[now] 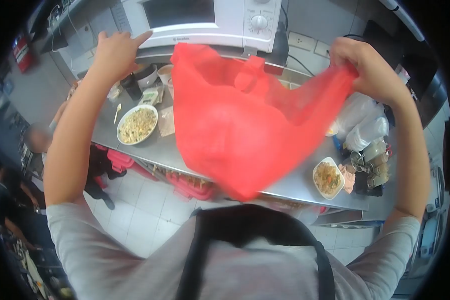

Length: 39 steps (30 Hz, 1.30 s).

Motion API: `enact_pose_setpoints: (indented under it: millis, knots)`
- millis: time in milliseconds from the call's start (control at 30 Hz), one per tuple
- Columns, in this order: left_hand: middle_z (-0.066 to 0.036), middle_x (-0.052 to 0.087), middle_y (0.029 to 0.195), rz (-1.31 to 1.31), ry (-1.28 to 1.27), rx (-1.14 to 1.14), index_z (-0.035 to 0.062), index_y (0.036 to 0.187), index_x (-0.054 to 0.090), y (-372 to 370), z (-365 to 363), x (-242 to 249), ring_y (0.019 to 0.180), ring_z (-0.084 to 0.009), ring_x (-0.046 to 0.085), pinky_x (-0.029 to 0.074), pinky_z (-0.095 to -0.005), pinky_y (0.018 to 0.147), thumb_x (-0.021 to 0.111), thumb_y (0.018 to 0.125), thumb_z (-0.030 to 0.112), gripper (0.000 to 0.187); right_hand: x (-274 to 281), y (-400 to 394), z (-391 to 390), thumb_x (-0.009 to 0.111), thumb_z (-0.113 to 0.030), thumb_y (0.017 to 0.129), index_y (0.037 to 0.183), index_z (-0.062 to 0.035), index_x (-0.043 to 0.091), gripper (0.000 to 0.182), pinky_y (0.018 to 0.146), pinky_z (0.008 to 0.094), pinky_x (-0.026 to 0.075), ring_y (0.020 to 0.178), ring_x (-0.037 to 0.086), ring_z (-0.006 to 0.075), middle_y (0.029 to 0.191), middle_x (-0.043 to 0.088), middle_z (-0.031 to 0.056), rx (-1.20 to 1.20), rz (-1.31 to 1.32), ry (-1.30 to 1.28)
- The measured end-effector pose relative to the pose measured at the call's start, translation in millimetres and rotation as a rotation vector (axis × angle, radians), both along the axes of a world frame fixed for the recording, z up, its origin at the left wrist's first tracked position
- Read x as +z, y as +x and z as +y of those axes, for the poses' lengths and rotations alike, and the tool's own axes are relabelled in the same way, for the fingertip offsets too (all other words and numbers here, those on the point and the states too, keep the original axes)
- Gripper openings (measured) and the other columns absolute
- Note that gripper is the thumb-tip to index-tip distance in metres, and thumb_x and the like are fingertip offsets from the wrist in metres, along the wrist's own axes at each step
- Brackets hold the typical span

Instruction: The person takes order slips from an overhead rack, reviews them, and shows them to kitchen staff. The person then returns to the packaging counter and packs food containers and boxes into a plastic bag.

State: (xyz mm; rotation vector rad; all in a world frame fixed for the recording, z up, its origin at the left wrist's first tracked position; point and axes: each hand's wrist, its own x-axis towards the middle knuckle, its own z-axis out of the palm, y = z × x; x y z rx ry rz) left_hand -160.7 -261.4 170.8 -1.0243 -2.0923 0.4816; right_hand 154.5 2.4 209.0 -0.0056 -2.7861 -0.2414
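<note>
I am holding a red plastic bag spread wide above the steel desk, my right hand pinching one handle tight to keep its mouth open. My left hand, fingers loose, is gripping nothing near the microwave. Two plates of fried rice are waiting below.

top: light grey short-sleeved T-shirt, sleeves ending above the elbows | apron: dark, nearly black — wide straps climbing from the bib toward both shoulders, leaving a rounded gap of grey between them | forearms: bare | left hand and right hand: ungloved — no watch, no rings showing
</note>
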Motion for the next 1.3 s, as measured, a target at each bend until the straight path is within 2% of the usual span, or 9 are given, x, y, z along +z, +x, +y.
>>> enact_pose_setpoints:
  millis: [67, 200, 367, 500, 667, 833, 1067, 1167, 1300]
  knots:
    - [-0.010, 0.062, 0.092, 0.162, 0.141, -0.196, 0.0232, 0.127, 0.047, -16, -1, -8, 0.088, -0.0239, 0.060, 0.041, -0.0416, 0.078, 0.070, 0.073, 0.030, 0.060, -17, -10, 12, 0.056, 0.006, 0.063, 0.079, 0.0014, 0.049, 0.017, 0.069, 0.0296, 0.046, 0.074, 0.054, 0.0178, 0.077, 0.053, 0.0089, 0.245, 0.231, -0.194]
    - [-0.024, 0.057, 0.113, -0.864, 0.636, -0.228, 0.0148, 0.137, 0.029, 1, 61, -50, 0.102, -0.0367, 0.057, 0.045, -0.0425, 0.088, 0.060, 0.073, 0.062, 0.086, -71, -52, -17, 0.052, 0.003, 0.084, 0.089, -0.0060, 0.049, 0.011, 0.074, 0.0255, 0.047, 0.083, 0.054, 0.0084, 0.084, 0.055, -0.0005, 0.412, 0.327, -1.198]
    - [-0.020, 0.064, 0.096, -0.826, 0.703, -0.209, 0.0146, 0.133, 0.031, -23, 82, -93, 0.090, -0.0326, 0.063, 0.048, -0.0383, 0.081, 0.070, 0.069, 0.012, 0.075, -87, -83, -39, 0.066, -0.008, 0.081, 0.091, -0.0061, 0.057, 0.013, 0.072, 0.0223, 0.044, 0.080, 0.054, 0.0085, 0.086, 0.056, -0.0004, 0.357, 0.539, -0.920]
    - [-0.009, 0.064, 0.089, -1.283, 1.250, -0.977, 0.0112, 0.121, 0.042, -4, 77, -65, 0.077, -0.0142, 0.062, 0.049, -0.0270, 0.069, 0.062, 0.072, -0.003, 0.055, -88, -96, -33, 0.067, -0.009, 0.079, 0.108, -0.0104, 0.055, 0.032, 0.074, 0.0245, 0.046, 0.081, 0.056, 0.0138, 0.094, 0.059, 0.0047, 0.276, 0.620, -0.740]
    - [-0.007, 0.062, 0.085, -0.869, 0.817, -1.133, 0.0096, 0.117, 0.050, 95, 61, -24, 0.080, -0.0147, 0.060, 0.048, -0.0278, 0.075, 0.062, 0.075, 0.001, 0.045, -101, -158, -71, 0.051, 0.004, 0.080, 0.133, -0.0142, 0.040, 0.057, 0.083, 0.0318, 0.047, 0.096, 0.058, 0.0224, 0.110, 0.059, 0.0104, 0.465, 0.648, -0.856]
    - [-0.010, 0.059, 0.098, -0.303, 0.878, -1.160, 0.0060, 0.113, 0.055, 104, 17, -31, 0.089, -0.0257, 0.056, 0.044, -0.0341, 0.079, 0.069, 0.068, 0.005, 0.048, -76, -149, -61, 0.062, 0.000, 0.073, 0.095, -0.0084, 0.062, 0.023, 0.078, 0.0298, 0.046, 0.089, 0.059, 0.0167, 0.092, 0.064, 0.0051, 0.455, 0.267, -0.831]
    - [-0.014, 0.045, 0.123, -1.204, 1.322, -0.630, -0.0008, 0.126, 0.037, 22, -55, -307, 0.117, -0.0231, 0.042, 0.029, -0.0353, 0.102, 0.055, 0.083, 0.003, 0.047, -26, -125, -42, 0.060, -0.003, 0.071, 0.114, -0.0190, 0.054, 0.046, 0.069, 0.0390, 0.049, 0.085, 0.060, 0.0312, 0.096, 0.062, 0.0091, 0.209, 0.144, 0.015]
    - [-0.002, 0.051, 0.082, -1.839, 1.797, -0.274, 0.0127, 0.114, 0.042, 57, -65, -428, 0.065, -0.0163, 0.052, 0.045, -0.0307, 0.055, 0.056, 0.088, 0.017, 0.031, -8, -118, -59, 0.062, -0.010, 0.073, 0.118, -0.0237, 0.051, 0.049, 0.065, 0.0381, 0.050, 0.085, 0.060, 0.0283, 0.099, 0.059, 0.0062, 0.312, 0.431, 0.129]
    - [-0.015, 0.048, 0.120, -2.581, 1.785, -0.209, 0.0147, 0.129, 0.038, 102, -52, -465, 0.106, -0.0305, 0.051, 0.044, -0.0436, 0.087, 0.048, 0.085, 0.055, 0.060, 46, -77, -67, 0.056, -0.008, 0.076, 0.116, -0.0286, 0.049, 0.046, 0.065, 0.0401, 0.051, 0.087, 0.060, 0.0258, 0.102, 0.052, 0.0055, 0.320, 0.606, 0.446]
